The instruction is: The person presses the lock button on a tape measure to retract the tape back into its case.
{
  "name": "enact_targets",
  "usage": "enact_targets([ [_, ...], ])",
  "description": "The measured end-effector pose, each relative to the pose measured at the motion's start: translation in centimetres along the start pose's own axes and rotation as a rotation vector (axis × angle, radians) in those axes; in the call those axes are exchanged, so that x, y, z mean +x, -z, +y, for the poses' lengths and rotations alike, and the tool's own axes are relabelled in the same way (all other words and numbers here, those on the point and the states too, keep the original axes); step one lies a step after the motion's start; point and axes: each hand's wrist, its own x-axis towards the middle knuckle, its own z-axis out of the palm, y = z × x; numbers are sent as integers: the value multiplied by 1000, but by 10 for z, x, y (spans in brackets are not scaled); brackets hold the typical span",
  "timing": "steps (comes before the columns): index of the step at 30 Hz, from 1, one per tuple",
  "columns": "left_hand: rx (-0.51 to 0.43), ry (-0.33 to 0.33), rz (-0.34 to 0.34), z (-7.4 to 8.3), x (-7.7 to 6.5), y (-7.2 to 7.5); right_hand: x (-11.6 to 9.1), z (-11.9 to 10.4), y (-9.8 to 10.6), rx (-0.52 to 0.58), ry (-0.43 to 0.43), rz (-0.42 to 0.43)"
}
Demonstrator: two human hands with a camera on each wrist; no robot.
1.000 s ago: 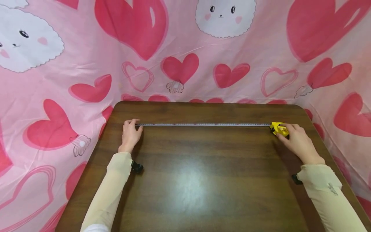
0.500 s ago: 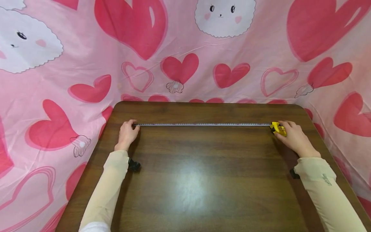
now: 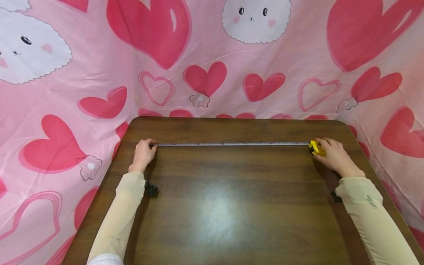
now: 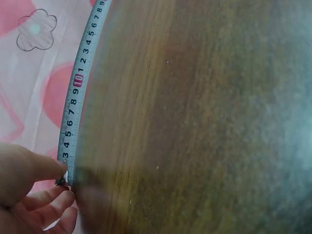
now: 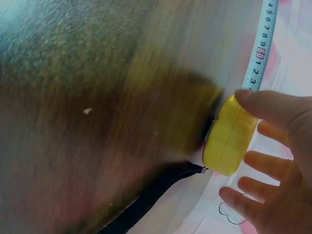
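The left hand [image 3: 142, 155], pinching the end of the tape blade [image 3: 232, 144], had shifted slightly left within the last second. The blade ran across the table [image 3: 232, 173] to the yellow case [image 5: 228, 139], gripped by the right hand [image 3: 336, 156]. Exposed length had apparently increased slightly.

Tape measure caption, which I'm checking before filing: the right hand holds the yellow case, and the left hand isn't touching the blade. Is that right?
Not quite: the left hand is touching the blade, pinching it at its end, as the left wrist view shows. The right hand does hold the yellow case.
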Motion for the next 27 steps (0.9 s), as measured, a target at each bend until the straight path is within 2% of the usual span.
enact_targets([
  [13,32,-5,9,-6,-4,7,5,12,-7,19,85,62],
  [21,38,12,-12,-7,-6,11,3,11,-4,108,33,-29],
  [27,43,29,-27,-9,-9,14,-5,12,-4,132,119,-1],
])
